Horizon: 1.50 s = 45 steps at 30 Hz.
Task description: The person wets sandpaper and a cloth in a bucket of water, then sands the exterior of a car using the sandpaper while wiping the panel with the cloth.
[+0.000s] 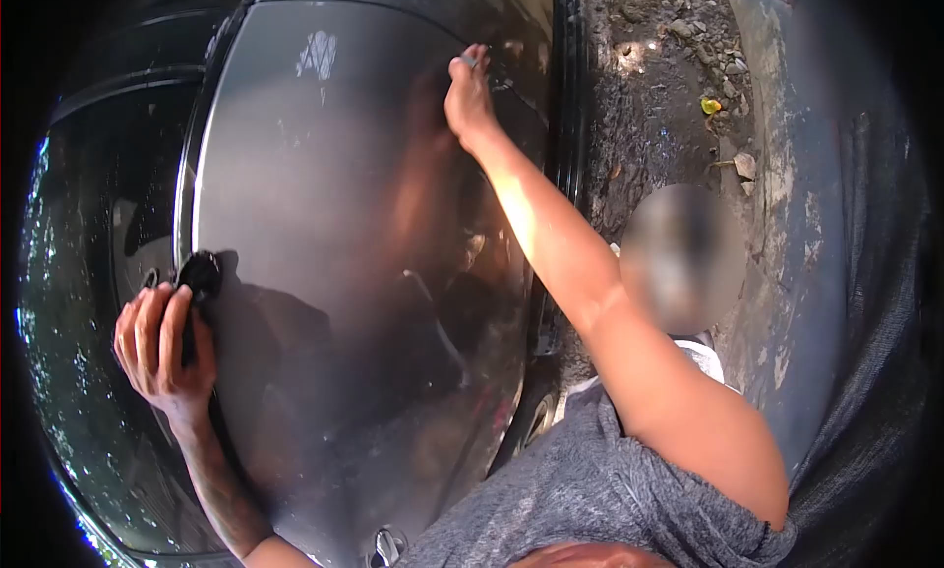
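My left hand [167,352] is closed around a dark black object [201,274] at the lower edge of the car window. Its fingers hide much of the object, and I cannot make out its kind. My right hand [471,98] reaches across to the upper part of a dark grey car door [324,165]. Its fingers are bent at the panel's surface, with a small greyish piece [468,61] showing between them. The glossy door mirrors the right arm. A pale streak [438,327] and whitish marks [317,57] show on the paint.
The dark car window [93,263] runs down the left side. A door handle [387,546] shows at the bottom edge. Wet, muddy ground [649,106] with stones and a yellow leaf [710,106] lies beside the car, bordered by a worn grey wall [796,204]. A round patch is blurred.
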Tool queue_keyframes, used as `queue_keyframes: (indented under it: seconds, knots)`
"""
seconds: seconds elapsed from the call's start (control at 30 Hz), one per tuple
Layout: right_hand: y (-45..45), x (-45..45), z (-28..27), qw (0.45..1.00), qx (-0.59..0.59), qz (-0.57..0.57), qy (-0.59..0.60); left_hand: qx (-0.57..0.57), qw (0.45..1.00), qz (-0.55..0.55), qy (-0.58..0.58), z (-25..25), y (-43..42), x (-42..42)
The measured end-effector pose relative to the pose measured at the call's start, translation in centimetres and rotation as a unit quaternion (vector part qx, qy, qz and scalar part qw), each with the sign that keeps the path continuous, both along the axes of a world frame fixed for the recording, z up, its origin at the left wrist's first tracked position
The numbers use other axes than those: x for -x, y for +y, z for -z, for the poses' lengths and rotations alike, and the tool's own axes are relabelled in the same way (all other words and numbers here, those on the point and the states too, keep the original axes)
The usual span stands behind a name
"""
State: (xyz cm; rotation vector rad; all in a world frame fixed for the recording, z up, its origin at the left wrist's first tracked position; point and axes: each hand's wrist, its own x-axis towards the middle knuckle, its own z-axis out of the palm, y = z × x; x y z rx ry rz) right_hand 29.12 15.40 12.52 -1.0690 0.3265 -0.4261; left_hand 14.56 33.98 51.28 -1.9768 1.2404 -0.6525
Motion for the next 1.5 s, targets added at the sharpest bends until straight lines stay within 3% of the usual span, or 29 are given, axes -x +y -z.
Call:
queue_keyframes:
  seconds: [0.03, 0.07, 0.1, 0.17, 0.2, 0.3, 0.33, 0.37, 0.43, 0.5, 0.53, 0.6, 0.63, 0.7, 0.73, 0.83, 0.87, 0.9, 0.97, 1.0, 1.03, 1.1, 1.17, 1.23, 1.27, 1.3, 1.37, 1.43, 1.5]
  knots:
    - [1.2, -0.5, -0.2, 0.999, -0.043, 0.025, -0.023, 0.004, 1.0, 0.004, -0.001, 0.0, 0.2, -0.3]
    - [2.4, 2.6, -0.5, 0.993, 0.068, -0.024, -0.095, 0.005, 1.0, 0.0, 0.004, 0.3, 0.4, -0.4]
    - [2.1, 6.3, -3.0, 0.988, 0.098, -0.054, -0.109, 0.003, 1.0, -0.006, 0.013, 0.5, 0.5, -0.4]
    - [2.8, 2.1, 1.6, 0.984, 0.101, 0.077, -0.125, -0.006, 1.0, 0.006, 0.0, 0.2, 0.5, -0.4]
    - [2.7, 1.7, 1.6, 0.984, 0.1, 0.077, -0.127, -0.008, 1.0, 0.005, -0.001, 0.2, 0.6, -0.3]
    - [0.4, 0.1, 1.2, 0.994, -0.105, -0.01, 0.015, -0.012, 1.0, -0.001, 0.0, 0.1, 0.5, -0.4]
    - [1.6, 3.3, -1.1, 0.999, 0.044, -0.018, 0.005, -0.005, 1.0, 0.002, 0.008, 0.1, 0.8, -0.5]
    - [2.0, 5.3, -1.0, 0.995, 0.092, -0.036, -0.034, -0.008, 1.0, 0.002, 0.008, 0.3, 0.7, -0.6]
    - [2.4, -0.7, 6.9, 0.99, 0.097, 0.088, -0.057, -0.012, 1.0, 0.002, 0.005, 0.3, 0.3, -0.3]
    - [-1.1, 0.8, 3.8, 0.99, -0.115, 0.043, 0.064, -0.019, 1.0, 0.003, 0.0, 0.2, 0.3, -0.1]
    - [-0.7, 1.7, 3.5, 0.99, -0.112, 0.05, 0.065, -0.024, 1.0, 0.0, -0.004, 0.2, 0.3, -0.1]
    - [2.1, 4.3, 2.8, 0.994, -0.071, -0.05, -0.073, -0.036, 0.999, -0.004, -0.003, 0.1, 0.4, -0.2]
    - [2.0, 5.5, 2.2, 0.995, -0.014, -0.056, -0.081, -0.038, 0.999, -0.002, -0.003, 0.1, 0.5, -0.4]
    - [0.6, 1.9, 6.9, 0.976, -0.2, -0.074, -0.039, -0.045, 0.999, -0.012, 0.009, -0.2, 0.9, -0.2]
    - [0.9, 2.1, 6.7, 0.976, -0.199, -0.073, -0.039, -0.045, 0.999, -0.011, 0.008, -0.3, 1.0, 0.2]
    - [2.2, 3.5, 2.5, 0.997, 0.029, 0.0, -0.07, -0.047, 0.999, -0.009, -0.007, 0.0, 0.9, -0.4]
    - [1.9, 4.8, -0.1, 0.999, -0.029, -0.015, -0.019, -0.041, 0.999, -0.011, 0.002, 0.0, 0.8, -0.3]
    - [0.6, 4.1, 0.0, 0.999, -0.033, -0.017, -0.017, -0.038, 0.999, -0.013, 0.014, -0.2, 0.7, -0.1]
    - [-2.7, 1.6, 2.0, 0.987, -0.117, -0.03, 0.101, -0.044, 0.999, -0.022, 0.012, -0.4, 0.8, 0.3]
    - [-1.5, -0.4, 2.0, 0.984, -0.087, -0.008, 0.159, -0.046, 0.999, -0.023, 0.013, -0.4, 0.8, 0.4]
    - [-1.3, 0.6, 1.4, 0.987, -0.152, -0.033, 0.034, -0.047, 0.999, -0.019, 0.014, -0.3, 0.8, 0.0]
    - [0.8, 3.5, -0.4, 0.999, -0.014, -0.031, 0.015, -0.039, 0.999, -0.009, 0.015, 0.2, 0.9, -0.3]
    - [-1.3, 0.9, 4.1, 0.99, -0.069, -0.089, 0.085, -0.044, 0.999, -0.016, 0.015, -0.2, 0.7, -0.2]
    - [-1.0, -1.6, 5.7, 0.982, -0.106, 0.008, 0.155, -0.042, 0.999, -0.014, 0.005, -0.2, 0.6, 0.0]
    - [-0.6, -0.6, 3.8, 0.982, -0.132, -0.01, 0.134, -0.039, 0.999, -0.008, 0.008, -0.2, 0.7, -0.1]
    - [1.4, 1.1, 4.1, 0.999, -0.032, 0.004, 0.019, -0.039, 0.999, -0.009, 0.012, -0.1, 0.8, -0.2]
    - [1.5, 3.9, 2.3, 0.999, 0.033, -0.018, -0.022, -0.047, 0.999, -0.023, 0.01, 0.0, 0.7, -0.1]
    - [-0.1, 1.5, 4.3, 0.995, 0.051, -0.009, 0.089, -0.049, 0.998, -0.023, -0.019, 0.0, 0.3, -0.1]
    - [0.1, 0.9, 4.2, 0.992, 0.038, -0.02, 0.121, -0.043, 0.998, -0.028, -0.031, 0.3, 0.7, 0.0]
